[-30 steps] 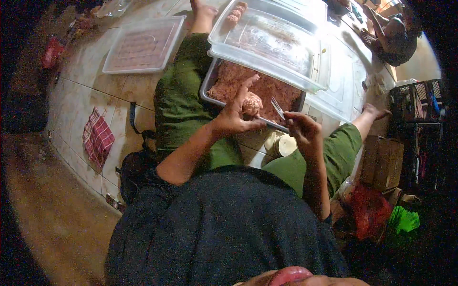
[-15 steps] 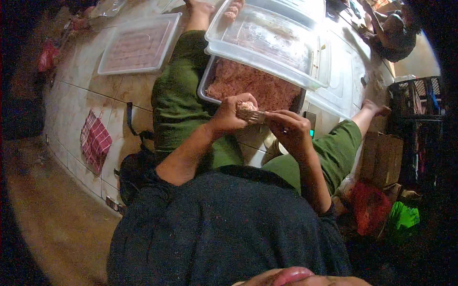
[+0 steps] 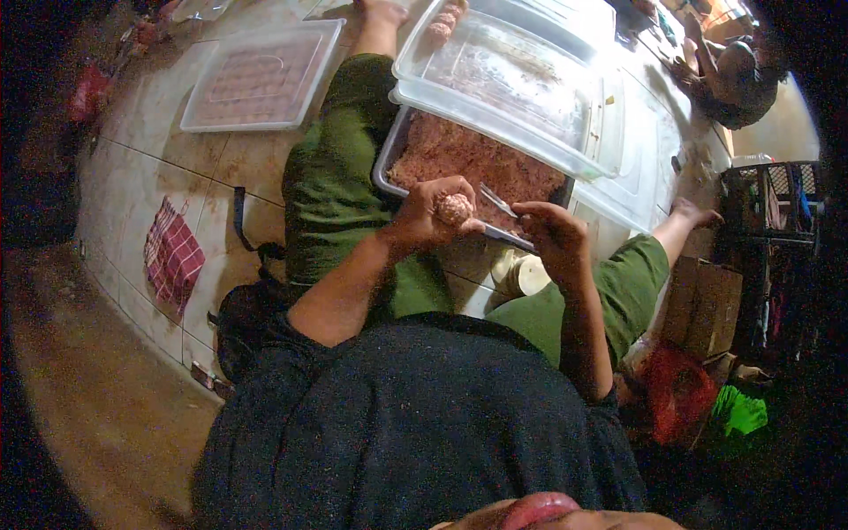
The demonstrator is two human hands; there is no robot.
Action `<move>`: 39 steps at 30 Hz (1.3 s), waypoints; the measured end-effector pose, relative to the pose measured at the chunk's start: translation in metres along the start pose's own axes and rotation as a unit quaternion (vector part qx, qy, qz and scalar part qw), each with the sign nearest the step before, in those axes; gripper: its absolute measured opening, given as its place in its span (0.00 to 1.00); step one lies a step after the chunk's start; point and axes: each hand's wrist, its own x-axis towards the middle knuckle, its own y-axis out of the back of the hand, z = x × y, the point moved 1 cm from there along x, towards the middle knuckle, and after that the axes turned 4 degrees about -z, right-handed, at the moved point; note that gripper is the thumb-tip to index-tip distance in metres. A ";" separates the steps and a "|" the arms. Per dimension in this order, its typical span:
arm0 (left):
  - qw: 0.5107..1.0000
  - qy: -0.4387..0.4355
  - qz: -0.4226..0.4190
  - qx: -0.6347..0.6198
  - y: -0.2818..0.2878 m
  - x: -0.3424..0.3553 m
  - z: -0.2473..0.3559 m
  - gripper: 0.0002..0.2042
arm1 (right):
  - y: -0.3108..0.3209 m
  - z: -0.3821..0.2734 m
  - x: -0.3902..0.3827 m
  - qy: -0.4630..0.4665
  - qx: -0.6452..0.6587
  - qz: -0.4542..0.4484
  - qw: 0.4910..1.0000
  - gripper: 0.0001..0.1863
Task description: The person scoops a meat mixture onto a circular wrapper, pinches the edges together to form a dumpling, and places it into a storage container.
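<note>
My left hand is closed around a ball of pinkish crumbly mixture, whose rounded top bulges from the fist. In my right hand is a metal fork, pinched by its handle, its head pointing up and left, apart from the ball. Both hands are at the near edge of a dark rectangular tub. Reddish minced mixture covers the tub's inside. Across the tub's far side sits a clear plastic container with a few pink balls at its left end.
A lidded clear box of pink pieces lies on the tiles at left. A pale round container stands between my legs. Around me are a checked cloth, a cardboard box, a black crate rack and, farther off, another person.
The fork has left the ball and moved up and right, now over the mixture. My left hand has turned, showing more of the ball. My right hand has shifted slightly right.
</note>
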 end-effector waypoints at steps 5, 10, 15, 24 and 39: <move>1.000 -0.022 -0.007 -0.013 0.003 -0.001 -0.018 0.18 | -0.006 -0.008 0.000 0.061 -0.113 -0.058 0.990 0.09; 0.995 -0.086 -0.001 -0.042 0.001 0.004 -0.015 0.49 | 0.009 0.001 -0.006 -0.062 0.035 0.025 0.997 0.08; 0.995 -0.063 0.039 -0.060 -0.007 0.005 -0.018 0.53 | -0.010 0.009 -0.008 -0.017 -0.011 0.001 1.000 0.09; 0.984 -0.018 -0.080 -0.156 0.008 0.002 -0.021 0.15 | -0.024 -0.022 0.004 0.131 -0.204 -0.022 0.970 0.09; 0.998 0.001 -0.041 -0.053 0.026 0.003 -0.006 0.40 | 0.004 0.005 0.019 -0.104 -0.091 -0.008 0.990 0.17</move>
